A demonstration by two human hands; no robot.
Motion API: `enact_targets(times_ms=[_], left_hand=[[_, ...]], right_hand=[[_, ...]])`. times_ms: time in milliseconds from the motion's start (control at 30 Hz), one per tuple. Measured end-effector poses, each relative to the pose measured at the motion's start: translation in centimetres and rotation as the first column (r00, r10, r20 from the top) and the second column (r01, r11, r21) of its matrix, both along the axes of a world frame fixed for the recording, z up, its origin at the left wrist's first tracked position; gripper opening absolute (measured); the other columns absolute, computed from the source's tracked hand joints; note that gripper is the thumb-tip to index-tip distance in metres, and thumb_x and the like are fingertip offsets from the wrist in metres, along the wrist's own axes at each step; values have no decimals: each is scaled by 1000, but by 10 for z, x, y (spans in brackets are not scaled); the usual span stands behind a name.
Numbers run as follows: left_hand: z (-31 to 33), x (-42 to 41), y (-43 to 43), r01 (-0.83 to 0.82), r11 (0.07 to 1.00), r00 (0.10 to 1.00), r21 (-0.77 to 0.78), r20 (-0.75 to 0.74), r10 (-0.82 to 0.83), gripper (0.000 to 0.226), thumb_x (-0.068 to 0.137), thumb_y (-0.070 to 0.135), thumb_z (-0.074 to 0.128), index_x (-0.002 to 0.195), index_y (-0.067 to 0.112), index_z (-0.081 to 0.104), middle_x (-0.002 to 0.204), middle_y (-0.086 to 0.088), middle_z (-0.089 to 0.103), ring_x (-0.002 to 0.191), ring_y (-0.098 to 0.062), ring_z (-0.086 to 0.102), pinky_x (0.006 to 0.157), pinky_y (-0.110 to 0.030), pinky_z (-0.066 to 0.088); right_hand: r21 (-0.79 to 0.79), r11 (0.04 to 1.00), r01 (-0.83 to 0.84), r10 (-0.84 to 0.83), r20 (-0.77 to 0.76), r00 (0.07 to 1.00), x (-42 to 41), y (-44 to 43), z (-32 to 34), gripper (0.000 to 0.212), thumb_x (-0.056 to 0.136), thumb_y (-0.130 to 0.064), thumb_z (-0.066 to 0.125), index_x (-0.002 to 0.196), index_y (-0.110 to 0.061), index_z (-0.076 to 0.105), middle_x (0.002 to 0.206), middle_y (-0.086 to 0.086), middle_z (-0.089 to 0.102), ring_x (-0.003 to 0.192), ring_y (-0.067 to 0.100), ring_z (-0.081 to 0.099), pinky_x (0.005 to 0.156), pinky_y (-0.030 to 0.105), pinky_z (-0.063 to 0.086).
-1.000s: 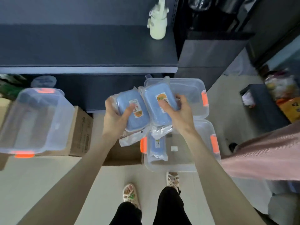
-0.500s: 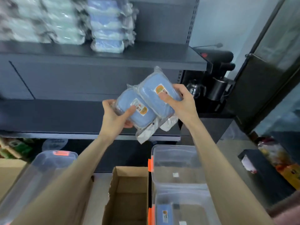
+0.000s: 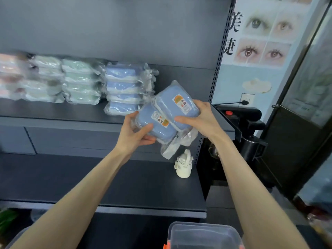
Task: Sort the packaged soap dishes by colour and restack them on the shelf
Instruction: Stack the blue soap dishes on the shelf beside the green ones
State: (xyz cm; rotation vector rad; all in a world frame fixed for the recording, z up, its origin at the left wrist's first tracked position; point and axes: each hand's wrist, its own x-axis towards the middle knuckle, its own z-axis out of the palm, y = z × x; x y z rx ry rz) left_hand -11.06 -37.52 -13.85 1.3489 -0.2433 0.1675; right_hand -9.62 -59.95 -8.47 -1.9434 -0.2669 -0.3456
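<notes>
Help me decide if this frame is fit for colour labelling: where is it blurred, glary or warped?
In the head view the pink stack at far left is smeared with blur; the blue stack and the held blue packs are sharper, label print unreadable; head-view glare glints on wrapping of the green stack; the perforated shelf upright leans from the wide lens.

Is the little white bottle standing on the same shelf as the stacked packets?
No, the white bottle stands on the lower shelf, one level below the stacked packets.
</notes>
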Motion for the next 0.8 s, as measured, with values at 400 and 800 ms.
enact_targets(times_ms=[400, 800], left_hand=[[10, 139, -21, 181, 983, 981, 44, -85, -176, 48, 92, 5, 59, 126, 22, 29, 104, -18, 64, 72, -21, 71, 72, -32, 60], [0, 220, -42, -124, 802, 990, 585, 20, 138, 64, 78, 31, 77, 127, 6, 45, 113, -6, 56, 101, -20, 55, 85, -29, 44]], right_hand=[[54, 978, 203, -202, -13, 979, 116, -9, 5, 57, 66, -27, 88, 112, -22, 54, 107, -6, 64, 91, 5, 64, 73, 19, 53], [-56, 980, 189, -188, 11, 982, 195, -25, 6, 60, 77, -23, 81, 127, -14, 50, 128, 4, 51, 114, 18, 55, 85, 19, 43]])
